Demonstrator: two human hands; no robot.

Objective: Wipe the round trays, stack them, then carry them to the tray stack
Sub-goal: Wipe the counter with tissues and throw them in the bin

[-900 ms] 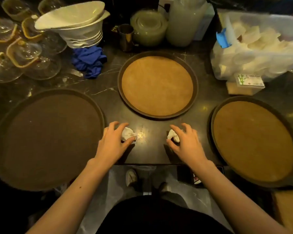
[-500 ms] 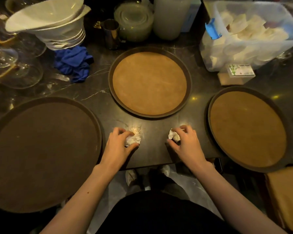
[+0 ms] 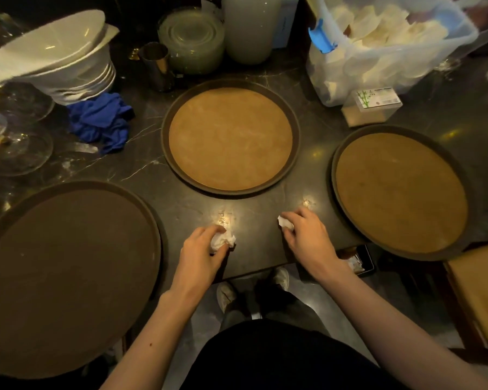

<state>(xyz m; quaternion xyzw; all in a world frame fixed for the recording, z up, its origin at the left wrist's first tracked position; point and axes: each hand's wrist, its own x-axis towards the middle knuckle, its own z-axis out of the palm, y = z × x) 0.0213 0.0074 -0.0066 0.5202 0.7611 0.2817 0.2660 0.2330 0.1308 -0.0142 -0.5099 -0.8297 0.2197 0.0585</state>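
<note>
Three round trays lay on the dark counter [image 3: 158, 175]: a dark tray [image 3: 65, 277] at lower left, a tan tray [image 3: 230, 137] at centre, another tan tray [image 3: 400, 192] at right. Between them, the left hand [image 3: 200, 254] pinched a crumpled white tissue [image 3: 222, 240]; the right hand [image 3: 307, 237] curled its fingers round a second wad [image 3: 285, 223], both low near the counter's front edge.

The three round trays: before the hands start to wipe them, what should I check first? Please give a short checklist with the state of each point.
1. Left hand holds a white wad: ok.
2. Right hand holds a wad: ok.
3. Dark tray, middle tray and right tray bare: ok.
4. Trays lie apart, unstacked: ok.
5. Wads damp: cannot tell.
6. Right tray fully on the counter: cannot tell.
</note>
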